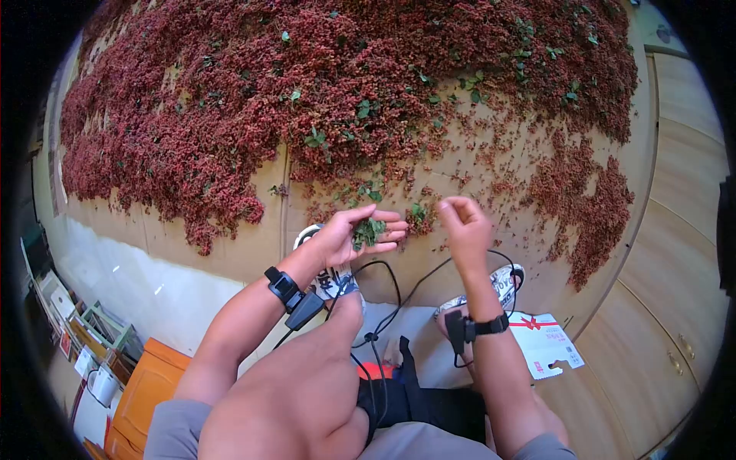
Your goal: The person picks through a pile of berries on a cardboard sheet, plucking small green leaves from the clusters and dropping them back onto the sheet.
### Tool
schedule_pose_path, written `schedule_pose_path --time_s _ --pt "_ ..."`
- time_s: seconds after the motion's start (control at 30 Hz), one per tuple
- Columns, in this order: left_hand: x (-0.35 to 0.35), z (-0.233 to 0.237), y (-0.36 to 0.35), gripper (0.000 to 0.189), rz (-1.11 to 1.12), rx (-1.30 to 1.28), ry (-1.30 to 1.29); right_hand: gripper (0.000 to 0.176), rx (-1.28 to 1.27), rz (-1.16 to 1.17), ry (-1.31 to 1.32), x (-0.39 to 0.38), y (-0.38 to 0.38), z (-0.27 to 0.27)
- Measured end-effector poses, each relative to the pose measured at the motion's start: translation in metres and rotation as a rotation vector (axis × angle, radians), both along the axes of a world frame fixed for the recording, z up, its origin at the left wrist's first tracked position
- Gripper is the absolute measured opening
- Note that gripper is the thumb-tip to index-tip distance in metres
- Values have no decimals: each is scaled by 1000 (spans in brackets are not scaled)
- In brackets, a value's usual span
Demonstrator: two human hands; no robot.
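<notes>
Loose clusters of small red berries (307, 84) with stems and leaves lie thickly spread on flattened cardboard (253, 222). My left hand (337, 236) is turned palm up over the near edge of the cardboard, its fingers stretched to the right. A small bunch of green leaves (369, 234) rests in it, under the thumb. To the right, my right hand (465, 228) is raised with thumb and fingers drawn together in a pinch; whatever is between the fingertips cannot be made out. Between the hands lies a small berry sprig with a green leaf (418, 215).
A thinner patch of berries (586, 199) lies at right. My patterned shoes (506, 287) stand at the cardboard's near edge. Black cables (395, 307) run between my wrist straps. A white printed card (544, 345), wooden cabinet doors (667, 307) and an orange wooden piece (149, 391) are nearby.
</notes>
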State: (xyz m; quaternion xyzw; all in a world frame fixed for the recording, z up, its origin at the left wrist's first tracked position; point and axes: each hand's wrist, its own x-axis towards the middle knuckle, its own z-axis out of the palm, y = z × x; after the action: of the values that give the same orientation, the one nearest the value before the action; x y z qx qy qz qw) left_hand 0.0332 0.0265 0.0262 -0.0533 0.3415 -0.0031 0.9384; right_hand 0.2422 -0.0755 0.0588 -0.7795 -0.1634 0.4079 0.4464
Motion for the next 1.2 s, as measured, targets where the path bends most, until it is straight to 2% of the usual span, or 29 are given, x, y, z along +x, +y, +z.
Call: schedule_pose_path --time_s 0.1,0.13,0.2,0.27,0.33,0.5,0.6,0.63,0.7,0.8,0.87,0.97,1.07,1.2 --pt "2 6 0 54 9 -24 -28 14 98 299 21 -37 9 38" --pt "1 7 0 55 11 -23 -33 14 97 296 20 -43 8 39" --pt "-2 0 0 54 31 -65 -102 14 251 580 -193 -51 7 37" --pt "-5 -4 -2 54 57 -104 -170 16 215 535 -249 -53 1 26" --pt "-3 7 -2 55 52 -55 -63 19 180 493 -295 -54 1 24" --pt "-3 12 -2 49 8 16 -81 18 168 683 -437 -50 3 25" --pt "-5 6 -1 44 -17 115 -82 16 183 653 -497 -45 4 21" --pt "-6 4 -1 44 -24 160 -92 16 182 655 -492 -43 2 18" --pt "-8 2 0 37 -33 159 -74 14 143 532 -266 -38 2 16" --pt "-8 1 1 32 -119 223 38 12 89 603 -259 -32 3 27" --pt "-5 1 1 35 -265 249 101 13 126 641 -292 -30 2 24" --pt "-3 0 -5 39 -317 372 63 14 171 714 -345 -30 4 26" --pt "-4 1 -3 34 -310 286 20 15 190 772 -379 -29 4 25" --pt "-3 5 -2 31 -334 293 41 14 203 776 -365 -32 4 29"
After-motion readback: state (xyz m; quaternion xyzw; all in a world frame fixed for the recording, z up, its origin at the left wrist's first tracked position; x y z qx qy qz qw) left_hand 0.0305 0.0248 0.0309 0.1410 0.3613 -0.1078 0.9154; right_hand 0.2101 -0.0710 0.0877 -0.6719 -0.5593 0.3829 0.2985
